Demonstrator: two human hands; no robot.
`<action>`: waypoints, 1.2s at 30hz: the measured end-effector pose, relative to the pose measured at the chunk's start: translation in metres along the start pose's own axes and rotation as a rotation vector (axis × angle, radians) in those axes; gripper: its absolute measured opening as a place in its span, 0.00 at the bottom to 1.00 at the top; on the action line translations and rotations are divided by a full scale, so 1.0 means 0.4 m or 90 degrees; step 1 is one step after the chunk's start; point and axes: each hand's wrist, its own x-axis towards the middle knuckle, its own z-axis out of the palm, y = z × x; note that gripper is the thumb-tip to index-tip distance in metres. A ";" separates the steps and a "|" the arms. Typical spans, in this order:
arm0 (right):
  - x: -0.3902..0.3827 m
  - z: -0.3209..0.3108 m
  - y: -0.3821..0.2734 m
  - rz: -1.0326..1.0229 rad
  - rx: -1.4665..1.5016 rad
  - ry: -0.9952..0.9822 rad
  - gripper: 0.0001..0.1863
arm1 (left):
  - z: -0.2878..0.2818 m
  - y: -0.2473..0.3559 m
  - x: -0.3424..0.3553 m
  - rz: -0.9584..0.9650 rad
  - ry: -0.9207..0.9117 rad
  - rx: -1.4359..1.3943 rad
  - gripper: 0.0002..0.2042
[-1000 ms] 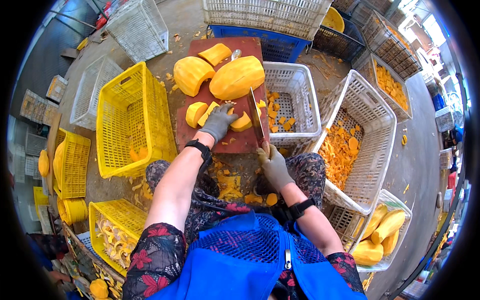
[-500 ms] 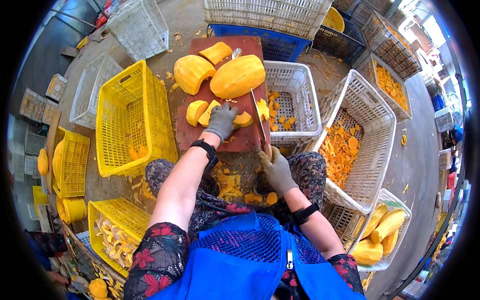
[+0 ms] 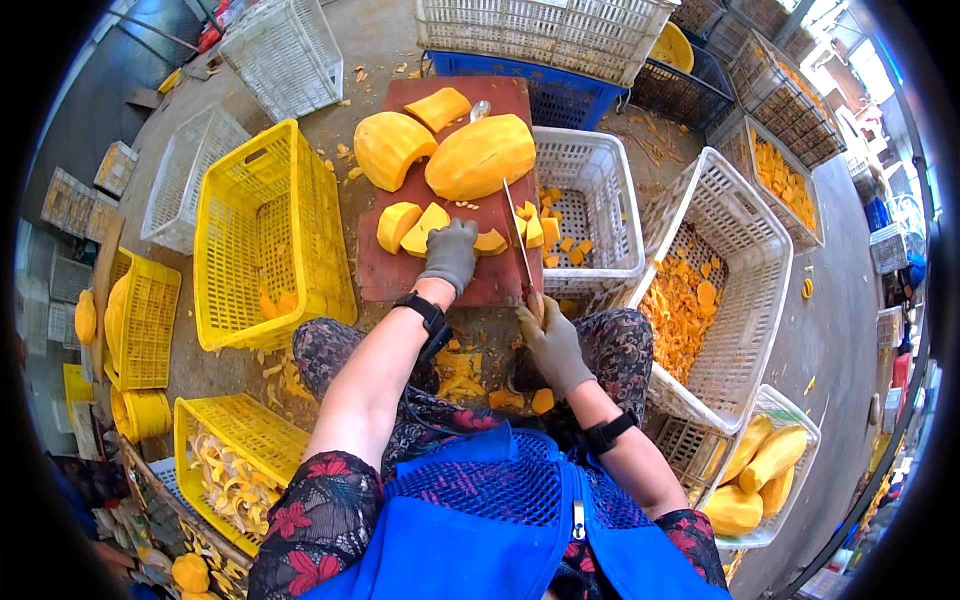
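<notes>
My left hand [image 3: 450, 256], in a grey glove, is closed over a peeled pumpkin piece [image 3: 490, 242] on the red cutting board [image 3: 390, 275]. In my right hand [image 3: 553, 350], also gloved, is the wooden handle of a long knife [image 3: 519, 235]. Its blade points away from me along the board's right side. Cut pumpkin chunks [image 3: 534, 232] lie just right of the blade. Left of my left hand sit two thick pumpkin wedges [image 3: 399, 227]. Farther back are a large peeled pumpkin [image 3: 481, 157], a hollowed pumpkin section [image 3: 393, 150], a curved slice [image 3: 438, 108] and a metal spoon [image 3: 480, 110].
A white crate [image 3: 618, 215] with pumpkin cubes adjoins the board's right side. Beyond it a larger white crate [image 3: 745, 290] holds orange scraps. A yellow crate [image 3: 325, 225] stands left. Peeled pumpkins [image 3: 773, 455] fill a crate at lower right. Peelings [image 3: 460, 375] litter the floor between my knees.
The chunks right of the blade have shifted slightly right and show more. My left hand has moved slightly toward me and to the right. The knife stays in my right hand.
</notes>
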 end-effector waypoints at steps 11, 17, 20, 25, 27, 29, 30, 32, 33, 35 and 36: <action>0.014 0.038 0.021 -0.016 0.049 -0.049 0.26 | 0.015 0.020 0.002 -0.174 -0.011 -0.231 0.15; 0.062 -0.019 -0.021 0.006 0.031 0.177 0.25 | -0.008 0.070 0.021 -0.073 0.149 -0.156 0.18; 0.069 -0.045 -0.008 -0.004 0.081 0.207 0.26 | -0.075 0.016 0.000 -0.195 0.103 0.037 0.23; 0.068 -0.011 0.019 -0.014 0.151 0.187 0.28 | -0.045 -0.052 -0.032 -0.186 0.011 0.149 0.25; 0.071 -0.009 0.023 0.015 0.070 0.146 0.29 | -0.067 -0.029 -0.033 -0.208 -0.048 0.109 0.26; 0.067 -0.017 0.002 0.006 0.012 0.149 0.28 | -0.076 -0.008 -0.038 -0.226 -0.082 0.034 0.27; 0.067 -0.019 -0.011 0.001 -0.017 0.151 0.28 | -0.077 0.002 -0.048 -0.234 -0.087 -0.021 0.27; 0.079 -0.015 -0.018 0.040 -0.033 0.184 0.28 | -0.070 0.009 -0.067 -0.258 -0.068 -0.142 0.28; 0.086 -0.017 -0.021 0.068 -0.030 0.180 0.28 | -0.056 0.003 -0.078 -0.276 -0.044 -0.207 0.29; 0.093 -0.018 -0.011 0.098 -0.054 0.160 0.26 | -0.019 -0.008 -0.096 -0.314 0.015 -0.303 0.29; 0.090 -0.022 -0.008 0.074 -0.069 0.121 0.26 | 0.003 -0.016 -0.107 -0.336 0.052 -0.332 0.28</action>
